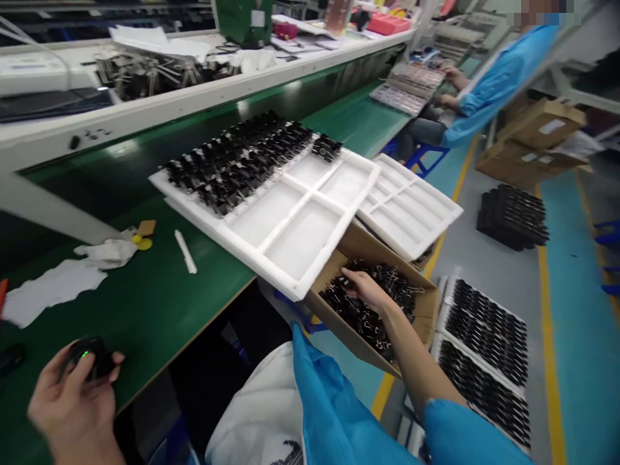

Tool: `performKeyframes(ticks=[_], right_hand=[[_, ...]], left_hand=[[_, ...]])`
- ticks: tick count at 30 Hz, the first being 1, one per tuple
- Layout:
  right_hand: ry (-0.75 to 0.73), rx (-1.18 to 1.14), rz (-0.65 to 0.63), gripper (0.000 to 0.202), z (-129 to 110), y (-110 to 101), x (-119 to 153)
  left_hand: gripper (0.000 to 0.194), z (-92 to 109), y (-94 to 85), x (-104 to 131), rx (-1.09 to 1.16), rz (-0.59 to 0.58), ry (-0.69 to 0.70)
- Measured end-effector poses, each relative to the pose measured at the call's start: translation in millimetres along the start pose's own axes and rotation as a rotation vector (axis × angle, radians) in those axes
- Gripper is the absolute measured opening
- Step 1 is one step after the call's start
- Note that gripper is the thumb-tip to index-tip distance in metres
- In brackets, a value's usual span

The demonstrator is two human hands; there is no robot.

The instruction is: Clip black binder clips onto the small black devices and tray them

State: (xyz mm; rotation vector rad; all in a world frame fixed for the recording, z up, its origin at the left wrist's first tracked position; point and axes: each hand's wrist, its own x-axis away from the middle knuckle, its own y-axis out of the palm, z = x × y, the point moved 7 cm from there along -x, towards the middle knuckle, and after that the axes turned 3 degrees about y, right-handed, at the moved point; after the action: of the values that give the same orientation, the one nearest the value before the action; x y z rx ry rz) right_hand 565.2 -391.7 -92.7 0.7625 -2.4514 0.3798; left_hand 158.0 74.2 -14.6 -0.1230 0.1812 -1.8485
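My left hand is closed around a small black device with a lit green light, its thumb pressed on top. My right hand reaches into a cardboard box heaped with black binder clips. Its thumb and fingers close on a dark binder clip over the pile; blur hides the exact grip. Beside the box, a white foam tray rests on the green bench and juts past its edge. Rows of black binder clips fill its far left part, while its nearer compartments are bare.
Another white foam tray lies tilted behind the box. Foam trays of clips stand on the floor at right. A white pen-like stick and crumpled cloth lie on the bench. A person in blue sits further along.
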Motion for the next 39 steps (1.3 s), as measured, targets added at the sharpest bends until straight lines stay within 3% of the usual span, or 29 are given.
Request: performKeyframes(ticks=[1,2,6,9,13,17,21,28,33,39], right_hand=[[0.037,0.001,-0.098,0.061,1,20,16],[0.064,0.021,-0.222,0.058,1,44,32],[-0.002,0.15,-0.783,0.043,-23,158,87],[-0.089,0.119,-1.028,0.037,-57,242,104],[-0.18,-0.082,-1.018,0.036,-102,337,75],[-0.214,-0.095,-0.913,0.044,-119,401,30],[-0.244,0.015,-0.918,0.048,-114,427,13],[-0.453,0.198,-0.88,0.049,-113,418,17],[-0.596,0.353,-0.911,0.046,-118,421,24],[-0.661,0.405,-0.929,0.043,-123,424,33]], left_hand=[[0.036,2,-3.0,3,0.113,0.108,-0.012],[0.038,3,-0.9,6,0.199,0.136,-0.047],[0.047,2,6.1,9,0.319,0.079,-0.104],[0.047,-2,1.0,10,0.31,0.043,-0.092],[0.045,-3,-3.8,16,0.294,-0.003,-0.092],[0.042,-1,-3.9,20,0.322,-0.051,-0.096],[0.039,-1,-1.8,21,0.37,-0.121,-0.105],[0.037,-3,2.1,24,0.306,-0.245,-0.114],[0.032,1,7.4,24,0.143,-0.332,-0.029],[0.03,9,10.0,25,0.051,-0.371,0.044]])
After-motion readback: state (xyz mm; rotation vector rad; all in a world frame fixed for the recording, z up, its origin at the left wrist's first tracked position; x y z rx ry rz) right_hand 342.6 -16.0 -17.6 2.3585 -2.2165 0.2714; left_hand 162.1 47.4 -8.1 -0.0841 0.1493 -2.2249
